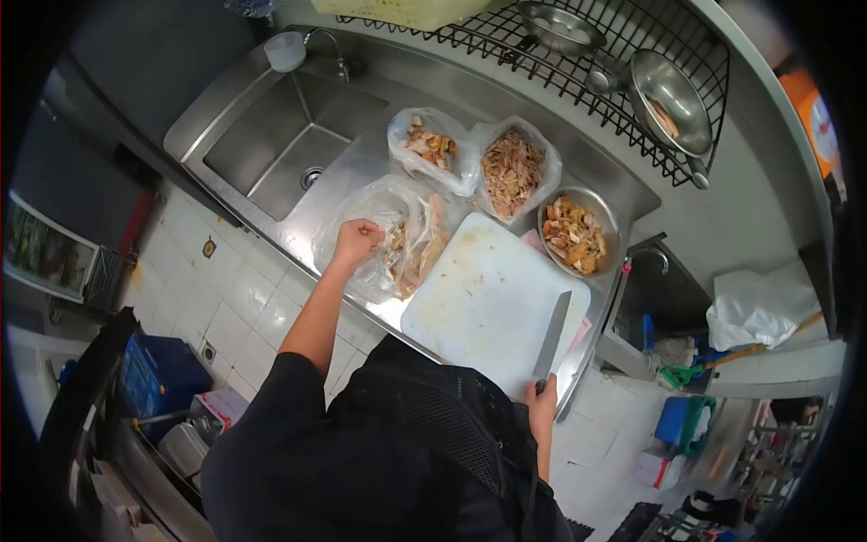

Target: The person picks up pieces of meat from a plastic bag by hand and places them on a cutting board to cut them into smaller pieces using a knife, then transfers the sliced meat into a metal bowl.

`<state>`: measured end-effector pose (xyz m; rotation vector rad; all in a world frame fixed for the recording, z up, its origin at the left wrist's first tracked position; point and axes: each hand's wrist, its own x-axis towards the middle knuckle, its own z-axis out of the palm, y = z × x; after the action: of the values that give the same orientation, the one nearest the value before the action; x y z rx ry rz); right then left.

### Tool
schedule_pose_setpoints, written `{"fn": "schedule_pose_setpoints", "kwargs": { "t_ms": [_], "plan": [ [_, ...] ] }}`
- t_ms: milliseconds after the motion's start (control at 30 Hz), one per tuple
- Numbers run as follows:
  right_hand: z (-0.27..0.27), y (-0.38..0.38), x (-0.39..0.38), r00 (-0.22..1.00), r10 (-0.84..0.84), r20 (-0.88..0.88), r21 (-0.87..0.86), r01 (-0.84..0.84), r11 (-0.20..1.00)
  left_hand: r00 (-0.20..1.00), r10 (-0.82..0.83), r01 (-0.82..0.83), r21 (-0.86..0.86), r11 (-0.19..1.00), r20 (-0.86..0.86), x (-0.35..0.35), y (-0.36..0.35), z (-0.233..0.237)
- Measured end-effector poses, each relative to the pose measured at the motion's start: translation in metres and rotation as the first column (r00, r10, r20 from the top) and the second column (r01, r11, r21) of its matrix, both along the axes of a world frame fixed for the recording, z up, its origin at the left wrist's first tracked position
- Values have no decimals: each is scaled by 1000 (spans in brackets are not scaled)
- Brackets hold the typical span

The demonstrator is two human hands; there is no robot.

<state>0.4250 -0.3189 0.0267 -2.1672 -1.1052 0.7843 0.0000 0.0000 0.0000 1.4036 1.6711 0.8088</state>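
My right hand [541,404] grips the dark handle of a large kitchen knife [554,334]. Its blade lies over the right part of a white cutting board [470,307], pointing away from me. A few small brown scraps dot the board. Over a clear plastic bag [357,282] to the board's left is my left hand [358,242], its fingers pinched together. What they hold, if anything, cannot be made out. Pieces of cooked meat [431,244] show inside this bag, at its right side.
Behind the board stand a bag of chopped meat [432,146], a bag of shredded meat [512,172] and a metal bowl of meat pieces [574,233]. A steel sink [271,149] is at far left. A wire rack [578,86] with metal pans hangs above.
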Motion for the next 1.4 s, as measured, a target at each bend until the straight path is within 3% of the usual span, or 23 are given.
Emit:
{"fn": "schedule_pose_setpoints", "kwargs": {
  "t_ms": [67, 100, 167, 300, 367, 400, 467, 600, 633, 667, 767, 900, 1067, 1167, 1333, 1400],
  "plan": [
    [-2, 3, -18, 999, 25, 29, -63, -23, 998, 855, 90, -11, -156, 988, 510, 1, -11, 39],
    [9, -2, 11, 997, 4, 71, -82, 2, 997, 835, 82, 18, -175, 984, 545, 44, -21, 40],
    [-4, 3, 3, 989, 15, 146, 37, -21, 999, 774, -19, 182, -193, 964, 633, 78, -29, 49],
    [7, 0, 1, 991, -23, 135, -61, 31, 998, 754, -245, 446, -202, 872, 609, 178, -92, 20],
    [13, 1, -7, 994, -31, 103, -61, 37, 997, 803, -463, 523, -72, 849, 375, 214, -125, -9],
    [18, -1, -12, 997, 7, 74, -38, -4, 999, 795, -472, 537, -82, 839, 382, 220, -133, -10],
    [42, -9, -33, 999, 26, 23, -84, -24, 996, 781, -623, 621, 44, 782, 38, 222, -145, -7],
    [52, -29, -59, 995, 75, -71, -110, -82, 991, 771, -636, 635, 100, 766, -20, 208, -145, -10],
    [59, -33, -63, 991, 94, -94, -152, -107, 983, 723, -687, 680, 255, 688, -73, 203, -143, -11],
    [63, -34, -63, 985, 174, -9, -201, -172, 964, 677, -724, 706, 398, 587, -134, 199, -143, -12],
    [78, -38, -61, 967, 249, 59, -240, -229, 944, 601, -753, 775, 426, 467, -268, 206, -144, -3],
    [85, -41, -67, 956, 283, 80, -276, -251, 928, 593, -732, 795, 387, 467, -335, 211, -144, -7],
    [37, -40, -72, 974, 225, 19, -230, -214, 949, 558, -745, 824, 350, 446, -366, 211, -142, -7],
    [29, -24, -76, 966, 247, 74, -202, -228, 952, 559, -752, 823, 347, 450, -349, 211, -141, -12],
    [79, -3, -70, 954, 284, 100, -178, -264, 948, 593, -710, 798, 394, 455, -380, 210, -142, -12],
    [90, -9, -68, 925, 363, 115, -248, -327, 912, 617, -695, 778, 424, 464, -369, 210, -144, -16]
  ]
}}
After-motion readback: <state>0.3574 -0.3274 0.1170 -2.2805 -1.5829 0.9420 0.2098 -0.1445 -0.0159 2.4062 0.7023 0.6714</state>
